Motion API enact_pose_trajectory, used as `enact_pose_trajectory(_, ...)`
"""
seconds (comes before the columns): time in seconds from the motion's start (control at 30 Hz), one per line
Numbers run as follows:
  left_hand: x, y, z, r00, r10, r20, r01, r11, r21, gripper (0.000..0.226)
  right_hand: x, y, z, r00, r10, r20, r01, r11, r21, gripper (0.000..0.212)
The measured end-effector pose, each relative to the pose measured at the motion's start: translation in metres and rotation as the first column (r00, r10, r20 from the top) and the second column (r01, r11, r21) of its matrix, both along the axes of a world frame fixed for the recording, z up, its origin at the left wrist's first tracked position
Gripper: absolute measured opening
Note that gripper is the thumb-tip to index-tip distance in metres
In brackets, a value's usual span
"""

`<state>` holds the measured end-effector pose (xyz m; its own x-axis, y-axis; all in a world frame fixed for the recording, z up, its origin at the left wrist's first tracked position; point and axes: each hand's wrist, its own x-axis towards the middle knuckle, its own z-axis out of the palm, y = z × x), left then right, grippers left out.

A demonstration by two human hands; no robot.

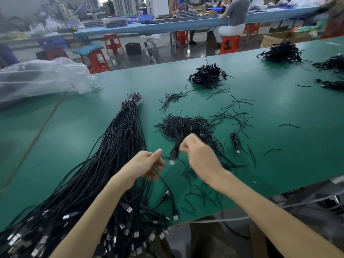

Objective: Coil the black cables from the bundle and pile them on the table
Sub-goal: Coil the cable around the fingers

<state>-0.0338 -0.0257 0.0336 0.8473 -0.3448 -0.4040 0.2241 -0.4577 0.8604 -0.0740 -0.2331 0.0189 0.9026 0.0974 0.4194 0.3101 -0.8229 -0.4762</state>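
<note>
Progress looks modest to me. The bundle [119,146] of black cables lies thick along my left, tied at its far end, its plugs spilling over the near edge of the green tabletop [279,112]. By my reckoning most of the work is left. What is done shows as a small pile [208,76] of coiled cables farther out, with more dark heaps [283,52] toward the far right corner.

My right hand [199,153] pinches a coiled cable [175,148] by its top, above the tabletop. It hangs blurred, plug downward. My left hand [147,164] sits just beside it with its fingers curled and thumb up. A thin black strand runs from it toward the coil, but I cannot tell whether I grip it.

Short black ties [182,125] are heaped and scattered between me and the pile, and one lone coil [235,141] lies among them to the right. A crumpled plastic bag [41,77] sits far left. The loose ties could snag a cable laid across them.
</note>
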Motion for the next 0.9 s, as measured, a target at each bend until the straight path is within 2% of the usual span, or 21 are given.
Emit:
enact_pose_trajectory(0.07, 0.004, 0.008, -0.006, 0.968, 0.014, 0.249, -0.087, 0.955, 0.283, 0.038, 0.023, -0.029, -0.001, 0.979, -0.154, -0.132, 0.173, 0.974, 0.145, 0.015)
enact_pose_trajectory(0.1, 0.004, 0.014, -0.009, 0.936, -0.028, 0.35, -0.146, 0.875, 0.461, 0.035, 0.035, -0.046, 0.001, 0.963, -0.211, -0.171, 0.242, 0.95, 0.195, 0.013)
enact_pose_trajectory(0.17, 0.004, 0.023, -0.02, 0.895, -0.138, 0.425, -0.232, 0.669, 0.706, 0.034, 0.056, -0.081, 0.006, 0.922, -0.305, -0.238, 0.365, 0.891, 0.27, 0.009)
enact_pose_trajectory(0.23, 0.001, 0.026, -0.033, 0.892, -0.206, 0.403, -0.226, 0.567, 0.792, 0.036, 0.071, -0.113, 0.009, 0.872, -0.39, -0.297, 0.467, 0.845, 0.261, 0.014)
enact_pose_trajectory(0.43, 0.0, 0.02, -0.052, 0.864, -0.322, 0.387, -0.206, 0.475, 0.856, 0.039, 0.087, -0.164, 0.005, 0.725, -0.534, -0.434, 0.659, 0.722, 0.211, 0.027)
enact_pose_trajectory(0.53, 0.001, 0.018, -0.056, 0.869, -0.304, 0.391, -0.201, 0.506, 0.839, 0.034, 0.087, -0.17, 0.002, 0.698, -0.547, -0.462, 0.681, 0.707, 0.192, 0.035)
enact_pose_trajectory(0.67, 0.003, 0.023, -0.059, 0.846, -0.249, 0.472, -0.261, 0.578, 0.773, 0.03, 0.081, -0.163, -0.01, 0.718, -0.512, -0.471, 0.623, 0.775, 0.106, 0.036)
enact_pose_trajectory(0.77, 0.003, 0.028, -0.06, 0.846, -0.203, 0.493, -0.282, 0.614, 0.737, 0.031, 0.076, -0.17, -0.018, 0.703, -0.528, -0.476, 0.615, 0.788, 0.034, 0.034)
enact_pose_trajectory(0.83, 0.005, 0.03, -0.059, 0.858, -0.135, 0.496, -0.291, 0.669, 0.684, 0.028, 0.072, -0.178, -0.018, 0.665, -0.535, -0.521, 0.61, 0.792, -0.035, 0.031)
enact_pose_trajectory(0.9, 0.005, 0.027, -0.053, 0.877, -0.052, 0.477, -0.275, 0.76, 0.589, 0.027, 0.068, -0.184, -0.017, 0.625, -0.532, -0.57, 0.586, 0.803, -0.107, 0.028)
